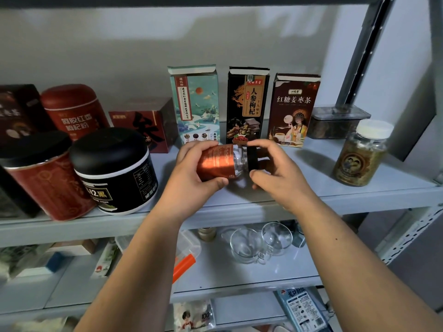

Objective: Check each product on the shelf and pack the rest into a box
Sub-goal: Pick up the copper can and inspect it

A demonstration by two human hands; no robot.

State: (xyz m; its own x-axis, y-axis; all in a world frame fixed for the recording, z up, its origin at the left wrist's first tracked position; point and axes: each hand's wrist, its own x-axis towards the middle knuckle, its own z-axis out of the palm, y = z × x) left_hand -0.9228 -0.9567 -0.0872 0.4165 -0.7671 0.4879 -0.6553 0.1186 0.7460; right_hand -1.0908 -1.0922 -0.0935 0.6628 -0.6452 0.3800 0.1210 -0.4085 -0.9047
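Both hands hold the jar sideways (cap rightward).

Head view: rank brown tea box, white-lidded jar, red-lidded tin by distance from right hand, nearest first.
1. brown tea box, just behind the right hand.
2. white-lidded jar, to its right.
3. red-lidded tin, far left, back row.

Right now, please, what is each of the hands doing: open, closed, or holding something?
Left hand: closed, holding the jar by its orange label.
Right hand: closed, holding the same jar at its black cap.
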